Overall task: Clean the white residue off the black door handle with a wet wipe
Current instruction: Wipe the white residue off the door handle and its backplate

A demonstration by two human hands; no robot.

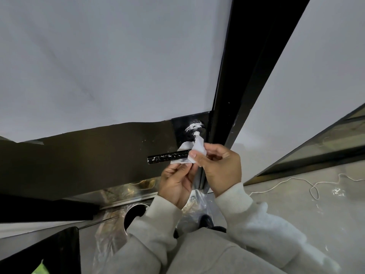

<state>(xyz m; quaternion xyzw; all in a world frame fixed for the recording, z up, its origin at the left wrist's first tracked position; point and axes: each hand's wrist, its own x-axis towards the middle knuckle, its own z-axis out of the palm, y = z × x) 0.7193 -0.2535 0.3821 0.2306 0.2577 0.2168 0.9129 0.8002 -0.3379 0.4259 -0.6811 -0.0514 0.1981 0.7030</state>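
- The black door handle (169,156) is a straight round bar, glossy, sticking out level toward the left from its mount on the dark door edge. It sits just under where the white covering on the door (108,62) ends.
- White residue (194,126) is all over it: thin scratchy streaks and flecks run along the bar, and there's a much thicker smeared blob up on the round base plate where the handle meets the door.
- The free left tip of the bar looks mostly clean and shiny, with the streaks getting denser toward the middle.
- The wet wipe (194,150) is white, thin and crumpled, draped over the right part of the bar near the mount, so that bit of the handle is hidden.
- Right hand (219,165) pinches the upper part of the wipe between thumb and curled fingers, right beside the handle.
- Left hand (177,179) is just below, fingers curled and pinching the wipe's lower edge under the bar.
- Both arms are in light grey fleece sleeves (262,220).
- Down on the floor there's crinkled clear plastic sheeting (195,206), and a thin white cord (296,180) lies looped off to the right.
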